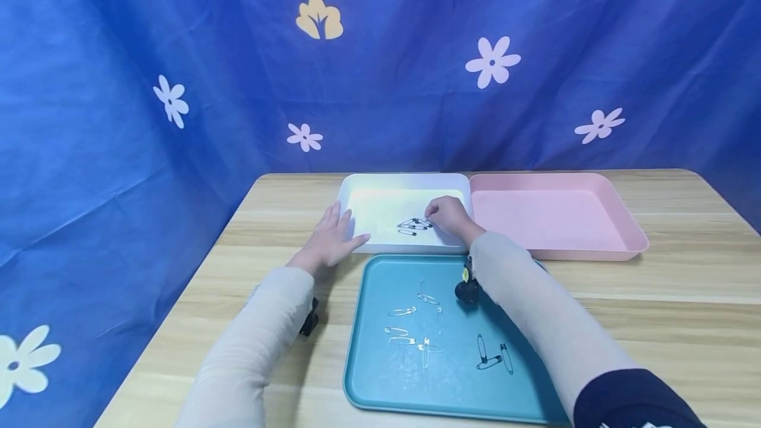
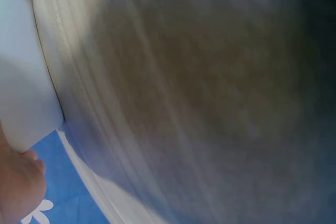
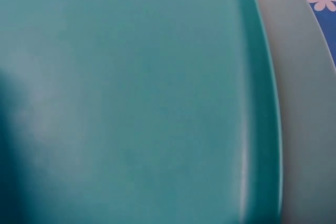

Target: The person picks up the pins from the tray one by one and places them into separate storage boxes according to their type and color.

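Note:
Fingers spread, my left hand [image 1: 330, 238] rests at the left edge of the white tray [image 1: 380, 198]; in the left wrist view part of that hand [image 2: 21, 184] shows beside the tray's wall. My right hand [image 1: 450, 216] reaches into the same tray. Its thumb and fingertips are drawn together, pinching a black safety pin [image 1: 425, 222] at the edge of a small group of black safety pins [image 1: 407, 233]. Silver safety pins [image 1: 402, 341] lie scattered on the teal tray [image 1: 440, 393] in front, with a few black safety pins [image 1: 506, 358] to their right.
A pink tray [image 1: 547, 213] stands against the right side of the white one. All three trays are on a wooden table [image 1: 684, 322]. Behind it hangs a blue curtain [image 1: 386, 71] with flower prints. My right forearm crosses over the teal tray's right side.

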The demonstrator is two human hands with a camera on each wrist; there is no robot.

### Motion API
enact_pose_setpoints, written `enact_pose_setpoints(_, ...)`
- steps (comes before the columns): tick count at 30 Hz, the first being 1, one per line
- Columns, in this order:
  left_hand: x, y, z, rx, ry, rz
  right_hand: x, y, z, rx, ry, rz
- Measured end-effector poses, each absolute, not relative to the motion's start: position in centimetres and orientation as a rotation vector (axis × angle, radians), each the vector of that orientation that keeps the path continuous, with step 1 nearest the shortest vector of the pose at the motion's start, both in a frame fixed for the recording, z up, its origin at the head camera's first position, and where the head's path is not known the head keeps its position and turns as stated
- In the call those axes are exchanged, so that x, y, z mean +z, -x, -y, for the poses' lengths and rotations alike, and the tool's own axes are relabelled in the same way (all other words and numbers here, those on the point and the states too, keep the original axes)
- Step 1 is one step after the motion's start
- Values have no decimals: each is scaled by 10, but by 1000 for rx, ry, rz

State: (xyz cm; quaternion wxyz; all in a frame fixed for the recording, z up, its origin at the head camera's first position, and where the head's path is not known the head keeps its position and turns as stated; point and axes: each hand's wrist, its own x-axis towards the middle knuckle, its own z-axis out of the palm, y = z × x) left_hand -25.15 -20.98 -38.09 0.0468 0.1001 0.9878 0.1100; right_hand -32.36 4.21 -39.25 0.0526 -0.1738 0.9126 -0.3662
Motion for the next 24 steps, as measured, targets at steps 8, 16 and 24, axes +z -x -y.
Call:
enact_pose_setpoints(8, -382, 253, 210, 316, -312, -3018, -394, 326, -39, -1064, 512, -2805)
enact_pose_setpoints(16, -380, 253, 209, 310, -309, -3015, -389, 325, -40, -1023, 469, -2805)
enact_pose_setpoints(24, -378, 252, 209, 327, -296, -3007, -383, 318, -43, -1044, 452, -2787)
